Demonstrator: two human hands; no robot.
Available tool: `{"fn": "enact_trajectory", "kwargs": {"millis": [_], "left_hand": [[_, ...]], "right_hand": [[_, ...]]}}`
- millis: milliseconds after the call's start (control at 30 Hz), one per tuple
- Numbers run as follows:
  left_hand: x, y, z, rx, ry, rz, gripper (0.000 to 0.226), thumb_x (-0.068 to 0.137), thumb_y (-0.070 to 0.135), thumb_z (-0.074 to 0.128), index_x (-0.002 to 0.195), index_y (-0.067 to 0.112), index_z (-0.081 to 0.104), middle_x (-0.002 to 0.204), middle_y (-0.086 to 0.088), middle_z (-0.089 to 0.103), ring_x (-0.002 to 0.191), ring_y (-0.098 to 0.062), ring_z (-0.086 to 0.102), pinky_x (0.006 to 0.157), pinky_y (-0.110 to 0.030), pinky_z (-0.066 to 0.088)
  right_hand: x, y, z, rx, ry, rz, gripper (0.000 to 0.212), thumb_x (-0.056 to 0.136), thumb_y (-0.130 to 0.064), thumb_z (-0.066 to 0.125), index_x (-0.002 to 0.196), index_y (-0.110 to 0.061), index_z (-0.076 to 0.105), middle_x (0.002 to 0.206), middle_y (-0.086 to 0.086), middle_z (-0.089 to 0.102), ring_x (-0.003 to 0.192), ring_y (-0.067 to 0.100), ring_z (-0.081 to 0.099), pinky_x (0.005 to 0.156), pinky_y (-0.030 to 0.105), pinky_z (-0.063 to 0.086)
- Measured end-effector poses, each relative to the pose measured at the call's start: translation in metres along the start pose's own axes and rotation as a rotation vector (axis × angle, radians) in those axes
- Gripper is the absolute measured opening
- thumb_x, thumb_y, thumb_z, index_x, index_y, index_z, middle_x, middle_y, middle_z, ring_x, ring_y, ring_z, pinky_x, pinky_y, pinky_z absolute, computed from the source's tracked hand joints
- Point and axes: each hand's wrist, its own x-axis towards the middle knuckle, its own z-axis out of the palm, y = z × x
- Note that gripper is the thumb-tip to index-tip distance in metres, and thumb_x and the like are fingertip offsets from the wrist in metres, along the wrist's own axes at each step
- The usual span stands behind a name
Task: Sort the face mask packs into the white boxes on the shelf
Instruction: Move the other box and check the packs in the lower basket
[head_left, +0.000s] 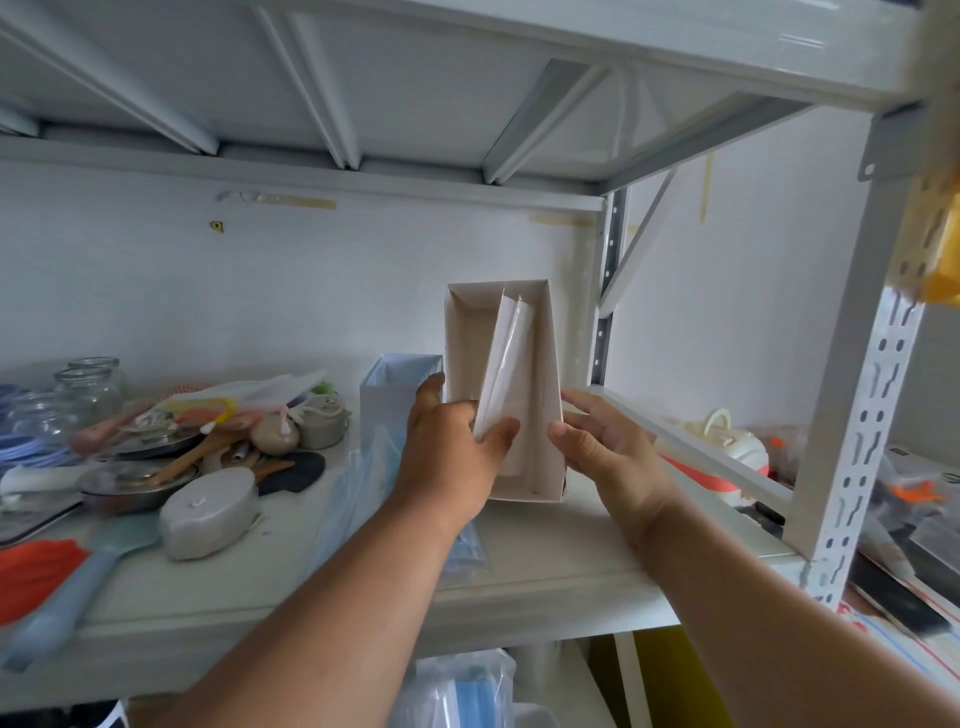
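Observation:
An open white box (550, 364) stands tilted on the shelf (545, 561), its opening facing me. Inside it lean white face mask packs (506, 358) in clear wrap. My left hand (457, 452) pinches the lower end of these packs, thumb at the box's left wall. My right hand (608, 447) grips the box's right wall near its front corner. A second white box (389, 395) stands just left and behind. Blue face mask packs (363, 483) lie flat on the shelf under my left arm.
Kitchen clutter fills the shelf's left: glass jars (88, 389), a steel pan (140, 478), a grey oval case (208, 514), wooden utensils, an orange item (31, 571). The shelf's white upright post (852, 441) stands at right. More blue mask packs (467, 691) sit on the level below.

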Motion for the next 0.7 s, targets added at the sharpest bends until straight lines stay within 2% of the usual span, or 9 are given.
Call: {"fn": "enact_trajectory", "kwargs": {"millis": [200, 267, 367, 433, 500, 533, 633, 700], "left_hand": [[0.001, 0.003, -0.002, -0.09, 0.001, -0.019, 0.035, 0.093, 0.042, 0.08, 0.116, 0.016, 0.082, 0.15, 0.003, 0.045, 0.132, -0.024, 0.056, 0.113, -0.04, 0.049], [0.0, 0.005, -0.003, -0.143, -0.011, -0.03, 0.035, 0.093, 0.039, 0.081, 0.119, 0.016, 0.079, 0.15, 0.007, 0.043, 0.131, -0.02, 0.057, 0.113, -0.036, 0.049], [0.0, 0.008, -0.005, -0.181, -0.029, -0.031, 0.035, 0.094, 0.037, 0.081, 0.121, 0.015, 0.079, 0.15, 0.011, 0.042, 0.126, -0.013, 0.059, 0.108, -0.027, 0.048], [0.0, 0.008, -0.007, -0.206, -0.047, -0.026, 0.035, 0.095, 0.039, 0.08, 0.119, 0.015, 0.079, 0.153, 0.013, 0.041, 0.125, -0.011, 0.061, 0.105, -0.025, 0.048], [0.001, 0.008, -0.009, -0.209, -0.056, -0.032, 0.037, 0.095, 0.042, 0.078, 0.119, 0.014, 0.078, 0.156, 0.014, 0.039, 0.127, -0.009, 0.059, 0.106, -0.024, 0.046], [0.0, 0.008, -0.01, -0.216, -0.06, -0.033, 0.038, 0.095, 0.044, 0.077, 0.12, 0.014, 0.077, 0.157, 0.014, 0.039, 0.128, -0.008, 0.059, 0.107, -0.026, 0.046], [0.001, 0.009, -0.012, -0.315, -0.056, -0.037, 0.039, 0.096, 0.046, 0.077, 0.124, 0.02, 0.073, 0.151, 0.008, 0.053, 0.12, -0.007, 0.067, 0.106, -0.035, 0.055], [-0.001, 0.012, -0.015, -0.371, 0.007, -0.046, 0.027, 0.097, 0.041, 0.076, 0.118, 0.026, 0.072, 0.128, 0.004, 0.071, 0.1, 0.001, 0.072, 0.089, -0.018, 0.057]], "right_hand": [[0.001, 0.001, 0.0, 0.003, -0.004, -0.003, 0.098, 0.072, -0.084, 0.087, 0.152, -0.034, 0.066, 0.137, 0.006, 0.08, 0.132, 0.024, 0.074, 0.124, 0.061, 0.047], [0.0, -0.003, 0.002, 0.002, 0.012, 0.01, 0.092, 0.073, -0.081, 0.086, 0.149, -0.034, 0.066, 0.124, 0.002, 0.084, 0.125, 0.015, 0.077, 0.122, 0.056, 0.05], [-0.001, -0.004, 0.002, -0.019, 0.025, 0.012, 0.075, 0.075, -0.072, 0.077, 0.14, -0.036, 0.065, 0.094, -0.003, 0.082, 0.099, -0.001, 0.076, 0.11, 0.043, 0.055], [0.0, -0.005, 0.003, -0.026, 0.015, 0.024, 0.076, 0.081, -0.069, 0.075, 0.14, -0.022, 0.068, 0.085, 0.004, 0.073, 0.089, 0.006, 0.072, 0.105, 0.048, 0.058], [0.001, -0.004, 0.002, -0.018, -0.003, 0.028, 0.08, 0.087, -0.067, 0.073, 0.136, -0.005, 0.067, 0.086, 0.008, 0.062, 0.091, 0.02, 0.066, 0.105, 0.058, 0.058], [0.002, -0.003, 0.001, -0.021, -0.011, 0.031, 0.074, 0.091, -0.064, 0.071, 0.129, -0.001, 0.067, 0.088, 0.009, 0.058, 0.091, 0.025, 0.063, 0.104, 0.058, 0.057], [0.0, -0.006, 0.003, -0.042, 0.009, 0.037, 0.053, 0.099, -0.056, 0.062, 0.1, -0.003, 0.065, 0.088, 0.009, 0.051, 0.087, 0.023, 0.057, 0.092, 0.042, 0.054], [0.0, -0.006, 0.004, -0.047, 0.055, 0.042, 0.04, 0.099, -0.055, 0.06, 0.088, -0.018, 0.07, 0.087, 0.007, 0.055, 0.087, 0.021, 0.061, 0.09, 0.036, 0.058]]}}
